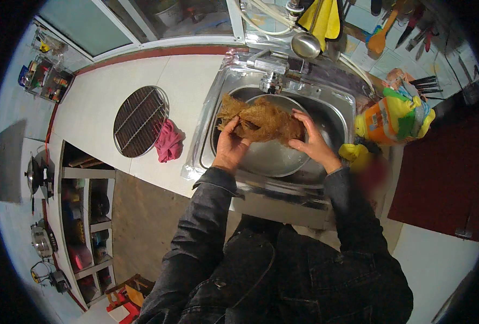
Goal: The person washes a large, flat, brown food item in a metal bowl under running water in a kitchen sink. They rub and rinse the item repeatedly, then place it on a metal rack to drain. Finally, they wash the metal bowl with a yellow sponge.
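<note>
A brown, fibrous loofah-like scrubber (269, 119) spans the gap between my two hands, with a ragged hole in its middle. My left hand (231, 146) grips its left part, thumb on top. At its right end, my right hand (314, 139) holds it between thumb and fingers. Directly below is a round metal basin (274, 162), wet inside, standing in the stainless steel sink (336, 117). The faucet (269, 81) reaches over the basin's far rim. The scrubber hides part of the basin.
Left of the sink, a round wire grill rack (140, 121) and a crumpled pink cloth (169, 141) lie on the white counter (194, 85). A yellow-and-orange bottle (379, 121) stands at the right. A steel ladle (306, 44) and yellow gloves (324, 20) hang behind.
</note>
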### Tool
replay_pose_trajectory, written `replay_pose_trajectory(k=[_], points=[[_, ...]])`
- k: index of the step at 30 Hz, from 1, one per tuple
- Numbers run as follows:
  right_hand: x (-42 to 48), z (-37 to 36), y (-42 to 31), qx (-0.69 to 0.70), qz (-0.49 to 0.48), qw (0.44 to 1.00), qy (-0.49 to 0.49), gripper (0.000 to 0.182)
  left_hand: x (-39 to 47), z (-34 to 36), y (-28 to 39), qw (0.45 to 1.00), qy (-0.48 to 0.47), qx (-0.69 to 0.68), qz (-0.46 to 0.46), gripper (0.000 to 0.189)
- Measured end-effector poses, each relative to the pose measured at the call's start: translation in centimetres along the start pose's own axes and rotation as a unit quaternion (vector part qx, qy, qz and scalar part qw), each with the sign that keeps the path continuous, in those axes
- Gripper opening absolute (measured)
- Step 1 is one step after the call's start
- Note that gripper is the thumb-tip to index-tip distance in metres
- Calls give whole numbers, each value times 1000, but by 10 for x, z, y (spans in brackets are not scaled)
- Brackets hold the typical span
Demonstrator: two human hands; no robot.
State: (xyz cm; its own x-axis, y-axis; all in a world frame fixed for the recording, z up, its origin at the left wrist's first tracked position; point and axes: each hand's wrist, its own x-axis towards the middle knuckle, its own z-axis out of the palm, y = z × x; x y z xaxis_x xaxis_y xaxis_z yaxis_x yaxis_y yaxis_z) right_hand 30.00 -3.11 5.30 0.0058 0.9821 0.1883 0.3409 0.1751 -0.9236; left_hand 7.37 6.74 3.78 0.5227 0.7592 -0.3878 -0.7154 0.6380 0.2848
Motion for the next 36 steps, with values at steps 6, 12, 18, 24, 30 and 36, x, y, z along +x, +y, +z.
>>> replay_pose_trajectory(k=[6, 12, 18, 24, 30, 36], points=[[-18, 17, 24, 246, 229, 938, 79, 65, -9, 6, -2, 999, -33, -12, -9, 36], [-12, 40, 31, 614, 336, 712, 56, 69, -3, -13, -12, 986, -82, 121, 76, 32], [5, 28, 54, 503, 281, 812, 94, 56, 4, -29, 1, 998, -52, 20, 24, 31], [-32, -7, 115, 75, 446, 880, 145, 52, 1, -48, 19, 999, -4, 24, 48, 38], [-73, 20, 163, 358, 549, 744, 132, 43, -2, -55, 27, 999, -18, -24, 40, 39], [-71, 23, 138, 263, 500, 812, 144, 42, 0, -67, 43, 998, 29, 1, 64, 39]])
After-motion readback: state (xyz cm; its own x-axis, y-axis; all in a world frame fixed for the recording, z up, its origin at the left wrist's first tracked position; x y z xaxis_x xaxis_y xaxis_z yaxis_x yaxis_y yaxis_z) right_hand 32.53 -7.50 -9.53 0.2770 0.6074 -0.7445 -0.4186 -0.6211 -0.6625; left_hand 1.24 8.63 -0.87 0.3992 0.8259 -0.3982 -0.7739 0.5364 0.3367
